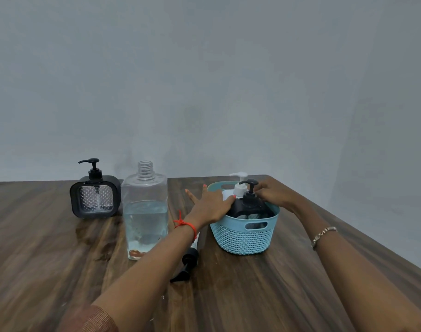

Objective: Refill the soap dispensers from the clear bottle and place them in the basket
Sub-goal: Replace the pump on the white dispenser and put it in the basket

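Weight likely sits low in the black dispenser (249, 206), stood in the basket (243, 232); smooth, maybe slick, so best held by its body. Left hand (208, 203) presses it flat-fingered; right hand (273, 194) curls round its pump.

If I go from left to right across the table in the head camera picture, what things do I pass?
Black square soap dispenser → clear bottle → loose black pump lying on the table → blue basket.

Dark wood-grain table (48, 259), plain grey wall (204, 80) behind, mtg at table's far edge.
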Available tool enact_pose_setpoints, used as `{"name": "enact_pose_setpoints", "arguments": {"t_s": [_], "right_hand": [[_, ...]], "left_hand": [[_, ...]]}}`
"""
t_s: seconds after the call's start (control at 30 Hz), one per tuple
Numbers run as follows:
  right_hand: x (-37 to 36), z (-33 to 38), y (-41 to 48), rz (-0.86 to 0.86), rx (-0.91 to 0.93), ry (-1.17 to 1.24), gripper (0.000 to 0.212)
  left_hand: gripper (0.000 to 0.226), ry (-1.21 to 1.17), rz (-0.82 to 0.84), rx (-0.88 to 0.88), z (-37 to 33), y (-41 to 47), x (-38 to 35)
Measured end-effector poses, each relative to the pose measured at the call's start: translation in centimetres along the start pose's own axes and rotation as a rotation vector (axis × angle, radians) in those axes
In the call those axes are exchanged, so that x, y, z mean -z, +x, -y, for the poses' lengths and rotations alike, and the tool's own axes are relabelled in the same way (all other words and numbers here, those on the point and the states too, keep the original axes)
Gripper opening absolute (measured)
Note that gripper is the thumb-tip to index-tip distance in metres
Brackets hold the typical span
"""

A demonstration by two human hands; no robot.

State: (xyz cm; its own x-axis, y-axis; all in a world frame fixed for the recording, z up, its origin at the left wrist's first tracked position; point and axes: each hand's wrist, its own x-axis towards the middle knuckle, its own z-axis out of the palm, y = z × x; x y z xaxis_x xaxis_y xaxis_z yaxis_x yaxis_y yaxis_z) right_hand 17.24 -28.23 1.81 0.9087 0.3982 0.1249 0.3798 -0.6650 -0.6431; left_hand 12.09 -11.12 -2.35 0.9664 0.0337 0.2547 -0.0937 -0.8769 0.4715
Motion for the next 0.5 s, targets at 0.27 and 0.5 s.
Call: {"name": "enact_pose_setpoints", "arguments": {"t_s": [0.27, 0.5], "right_hand": [[0.7, 2.8, -0.8, -0.528, 0.03, 0.297, 0.025], [-0.6, 14.1, -4.0, -0.798, 0.407, 0.504, 0.017]], "left_hand": [[0.054, -0.109, -0.076, -0.044, -1.1, -1.3, 3.0], [0.04, -0.254, -0.349, -0.261, -2.7, -4.8, 11.5]]}}
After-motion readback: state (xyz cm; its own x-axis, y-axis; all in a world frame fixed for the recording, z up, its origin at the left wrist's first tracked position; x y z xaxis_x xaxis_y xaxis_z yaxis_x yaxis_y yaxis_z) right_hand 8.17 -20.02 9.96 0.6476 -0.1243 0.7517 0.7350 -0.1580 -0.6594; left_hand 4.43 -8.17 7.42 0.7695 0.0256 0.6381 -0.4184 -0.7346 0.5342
